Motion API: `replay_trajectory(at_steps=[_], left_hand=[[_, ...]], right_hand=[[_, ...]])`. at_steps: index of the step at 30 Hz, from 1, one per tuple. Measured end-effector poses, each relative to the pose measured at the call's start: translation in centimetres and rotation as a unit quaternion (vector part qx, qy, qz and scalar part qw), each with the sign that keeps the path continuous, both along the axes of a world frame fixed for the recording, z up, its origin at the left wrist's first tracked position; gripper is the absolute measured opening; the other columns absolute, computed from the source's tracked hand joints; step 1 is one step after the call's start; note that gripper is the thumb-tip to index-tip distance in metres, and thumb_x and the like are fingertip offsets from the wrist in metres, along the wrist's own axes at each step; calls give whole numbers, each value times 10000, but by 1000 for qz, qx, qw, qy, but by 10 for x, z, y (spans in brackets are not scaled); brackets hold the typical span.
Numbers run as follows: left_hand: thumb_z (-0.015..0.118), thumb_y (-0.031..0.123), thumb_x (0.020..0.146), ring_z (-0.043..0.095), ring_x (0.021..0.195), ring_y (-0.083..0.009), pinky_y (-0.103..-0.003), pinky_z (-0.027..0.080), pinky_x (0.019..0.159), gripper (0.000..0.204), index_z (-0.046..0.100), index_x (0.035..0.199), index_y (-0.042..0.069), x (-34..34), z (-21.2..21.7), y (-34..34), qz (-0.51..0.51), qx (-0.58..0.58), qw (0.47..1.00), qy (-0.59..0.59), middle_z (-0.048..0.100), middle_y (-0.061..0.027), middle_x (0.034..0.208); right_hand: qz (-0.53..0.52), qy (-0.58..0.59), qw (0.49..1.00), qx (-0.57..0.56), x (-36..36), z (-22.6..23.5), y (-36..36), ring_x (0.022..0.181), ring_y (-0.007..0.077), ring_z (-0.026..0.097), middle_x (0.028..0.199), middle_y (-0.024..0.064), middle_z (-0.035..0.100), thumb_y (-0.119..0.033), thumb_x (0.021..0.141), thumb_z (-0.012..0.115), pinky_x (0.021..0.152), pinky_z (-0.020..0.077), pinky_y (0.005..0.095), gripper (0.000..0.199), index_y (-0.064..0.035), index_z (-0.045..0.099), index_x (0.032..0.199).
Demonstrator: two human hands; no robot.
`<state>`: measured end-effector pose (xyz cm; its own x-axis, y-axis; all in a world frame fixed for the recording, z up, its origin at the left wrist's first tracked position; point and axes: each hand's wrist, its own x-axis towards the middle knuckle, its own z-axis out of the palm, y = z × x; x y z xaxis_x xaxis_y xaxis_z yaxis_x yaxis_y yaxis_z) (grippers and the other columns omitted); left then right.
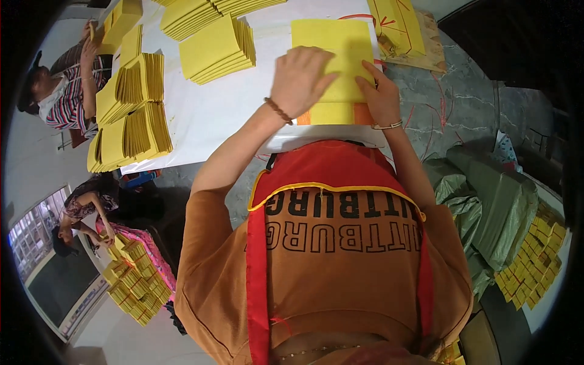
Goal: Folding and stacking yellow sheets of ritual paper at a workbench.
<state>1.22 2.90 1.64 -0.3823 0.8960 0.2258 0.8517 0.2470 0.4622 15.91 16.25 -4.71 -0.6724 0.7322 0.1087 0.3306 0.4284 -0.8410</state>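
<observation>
Both hands flat on yellow sheet at near table edge.
Left hand [301, 79] and right hand [378, 97] pressed the yellow paper sheet [331, 42] against the white table [213, 115], fingers lying close together; a fold seemingly forming. Steady, even pressure along the crease would serve best.

yellow paper sheet [331, 42], white table [213, 115], red apron [328, 164], orange shirt [213, 267], brown bead bracelet [278, 111].

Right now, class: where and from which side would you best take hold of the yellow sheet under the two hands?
Probably the yellow sheet's free far edge, pinched from above. It lies flat on the white table, and the left hand and right hand cover its near half.
</observation>
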Motion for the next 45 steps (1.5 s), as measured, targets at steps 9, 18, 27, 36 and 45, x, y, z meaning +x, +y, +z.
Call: replay_trajectory(at_steps=[9,18,27,36,45], left_hand=[[516,479,824,345,1217,-329,-493,260,988,593,427,1290,123,17,-47,10,-73,-16,984,160,390,-155,1323],[504,446,824,327,1237,-331,-489,225,1011,555,457,1262,109,15,-50,10,-65,-27,983,168,403,-153,1319],[571,370,810,394,1137,-303,-415,296,927,498,489,1214,89,5,-40,-3,-150,46,986,53,446,-124,1250],[605,267,731,457,1081,-297,-383,399,869,545,474,1192,6,19,-32,-7,-167,-38,958,230,468,-175,1202],[557,31,674,598,915,-232,-346,478,769,436,542,1110,35,-19,-4,-14,-107,147,973,141,617,-101,1027]], right_hand=[[5,-13,996,-93,1,24,-13,937,291,600,1052,168,606,-265,770,624,778,456,381,414,-105,571,1148],[93,-120,943,295,0,5,-30,1270,256,330,1359,65,382,-355,879,449,952,188,620,480,-110,421,1290],[79,-154,924,341,-1,2,-30,1286,268,301,1379,66,356,-377,890,424,946,213,631,501,-76,408,1290],[156,11,973,171,3,-7,3,1200,268,425,1279,102,480,-221,890,476,974,328,425,363,-29,510,1197],[17,164,974,-155,19,16,0,1034,131,512,1109,67,584,-175,929,454,911,371,255,298,7,553,1142]])
